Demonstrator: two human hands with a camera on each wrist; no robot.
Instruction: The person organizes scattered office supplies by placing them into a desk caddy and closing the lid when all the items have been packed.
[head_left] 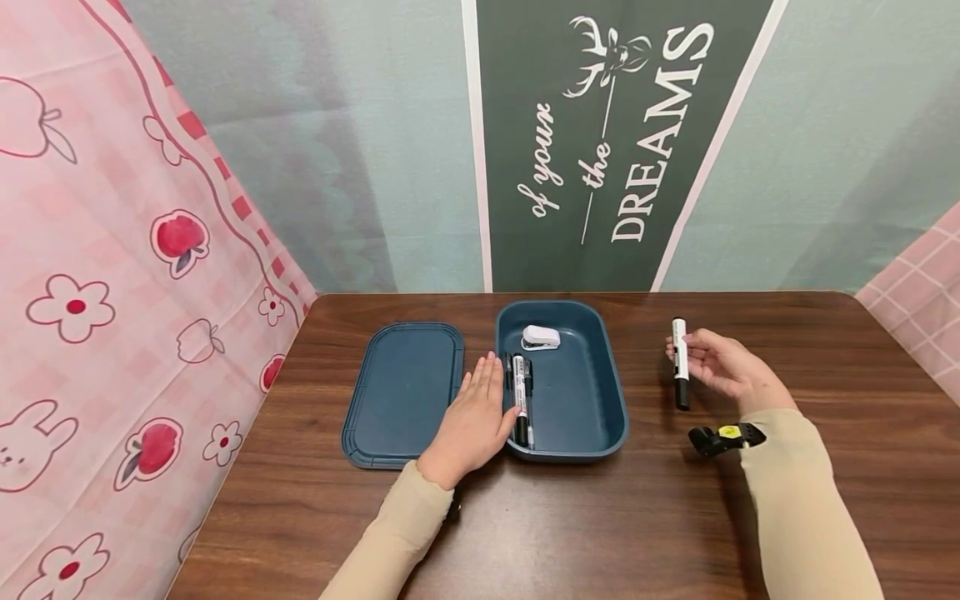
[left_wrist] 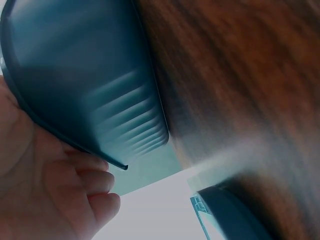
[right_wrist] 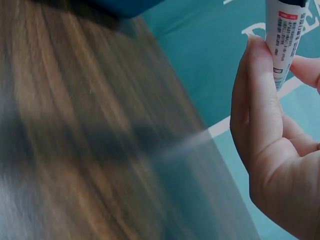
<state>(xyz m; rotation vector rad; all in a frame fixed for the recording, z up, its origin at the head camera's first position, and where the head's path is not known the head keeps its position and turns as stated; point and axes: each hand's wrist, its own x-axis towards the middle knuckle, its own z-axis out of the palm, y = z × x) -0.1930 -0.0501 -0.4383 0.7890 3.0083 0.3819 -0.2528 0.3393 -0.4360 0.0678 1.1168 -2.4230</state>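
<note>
My right hand point(head_left: 723, 367) pinches a white marker with a black cap point(head_left: 680, 358) between thumb and fingers, right of the blue box and above the table. The right wrist view shows the marker's point(right_wrist: 286, 40) printed barrel in the fingers. My left hand point(head_left: 472, 421) rests along the left rim of the blue box point(head_left: 581, 400), fingers nearly straight and thumb over the inside. In the left wrist view the hand point(left_wrist: 55, 185) lies against that rim. Inside the box are a small white stapler point(head_left: 540, 337), another white marker point(head_left: 521, 387) and dark pens beside it, partly hidden.
A blue lid point(head_left: 405, 392) lies flat on the wooden table point(head_left: 600, 525), left of the box and close to my left hand. Printed cloths hang behind the table and along its left side. A black wrist strap point(head_left: 723, 437) sits at my right wrist.
</note>
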